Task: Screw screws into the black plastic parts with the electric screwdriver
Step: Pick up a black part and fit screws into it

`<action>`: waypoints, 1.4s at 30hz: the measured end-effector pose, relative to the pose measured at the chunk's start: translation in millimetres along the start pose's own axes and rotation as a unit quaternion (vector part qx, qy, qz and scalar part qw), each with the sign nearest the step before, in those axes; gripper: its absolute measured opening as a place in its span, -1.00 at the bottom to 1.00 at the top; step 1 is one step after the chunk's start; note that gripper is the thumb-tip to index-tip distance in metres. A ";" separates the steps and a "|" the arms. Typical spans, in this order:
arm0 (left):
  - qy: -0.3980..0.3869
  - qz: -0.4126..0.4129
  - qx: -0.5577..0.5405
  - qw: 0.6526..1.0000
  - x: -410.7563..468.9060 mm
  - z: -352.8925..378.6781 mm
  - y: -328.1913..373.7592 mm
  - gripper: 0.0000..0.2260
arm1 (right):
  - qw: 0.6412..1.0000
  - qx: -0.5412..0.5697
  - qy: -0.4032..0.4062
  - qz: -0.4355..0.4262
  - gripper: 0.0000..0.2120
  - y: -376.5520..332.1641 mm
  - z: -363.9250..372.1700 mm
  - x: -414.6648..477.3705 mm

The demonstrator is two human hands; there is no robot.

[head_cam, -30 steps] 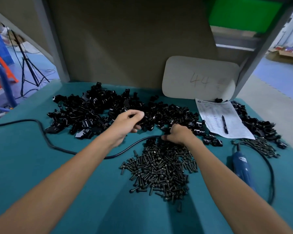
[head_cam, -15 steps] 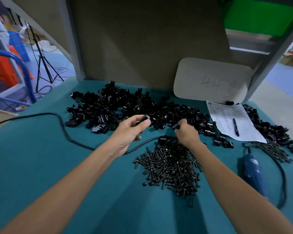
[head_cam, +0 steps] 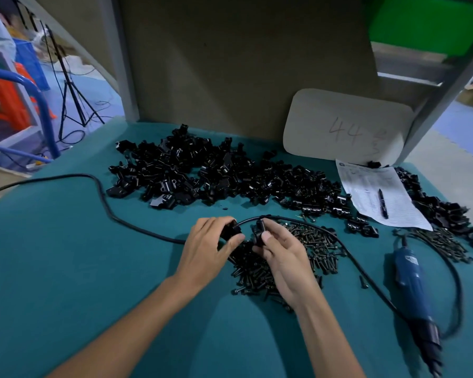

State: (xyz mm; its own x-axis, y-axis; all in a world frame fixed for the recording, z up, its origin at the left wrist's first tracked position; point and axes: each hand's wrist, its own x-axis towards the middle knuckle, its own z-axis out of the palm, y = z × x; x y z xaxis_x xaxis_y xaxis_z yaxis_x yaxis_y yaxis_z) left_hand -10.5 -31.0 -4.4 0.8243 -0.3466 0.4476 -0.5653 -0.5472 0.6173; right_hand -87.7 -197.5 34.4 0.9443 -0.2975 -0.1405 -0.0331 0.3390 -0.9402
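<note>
Over the screws (head_cam: pixel 316 248) on the teal table (head_cam: pixel 66 268), the left hand (head_cam: pixel 206 253) pinches a black part (head_cam: pixel 231 231) and the right hand (head_cam: pixel 284 257) a second part (head_cam: pixel 259 232), the parts just apart. Which way they point is unclear. Right of them, the blue screwdriver (head_cam: pixel 410 279) lies lengthwise near-to-far.

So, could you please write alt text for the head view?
The left hand and right hand each hold a black plastic part over a screw pile on a teal table; the blue electric screwdriver lies untouched nearby.
</note>
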 end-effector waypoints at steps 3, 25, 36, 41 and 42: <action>-0.021 -0.015 -0.022 0.999 -4.1 -1.5 1.9 -0.45 | 0.993 0.107 -0.027 0.028 -0.71 3.6 2.3 -6.6; -0.039 -0.087 -0.237 0.967 -25.9 -6.1 14.6 -0.65 | 0.993 0.065 -0.091 0.040 -0.68 14.9 -0.7 -14.8; -0.031 -0.096 -0.265 0.959 -27.5 -12.5 20.7 -0.68 | 0.990 -0.056 -0.120 -0.043 -0.69 19.4 10.0 -22.6; -0.031 -0.083 -0.247 0.965 -27.0 -14.9 24.4 -0.70 | 0.992 -0.067 -0.095 -0.044 -0.67 22.0 10.5 -20.9; -0.033 -0.082 -0.244 0.966 -26.6 -14.9 24.9 -0.71 | 0.993 -0.066 -0.089 -0.043 -0.66 22.0 10.9 -20.4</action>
State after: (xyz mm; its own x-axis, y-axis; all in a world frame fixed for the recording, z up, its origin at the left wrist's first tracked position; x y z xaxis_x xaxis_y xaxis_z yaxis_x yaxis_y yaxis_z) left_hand -46.9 -24.1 8.7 0.8955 -0.3414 0.2856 -0.3605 -0.1796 0.9153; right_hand -104.1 -174.3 20.0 0.9879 -0.1545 -0.0121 0.0187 0.1963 -0.9804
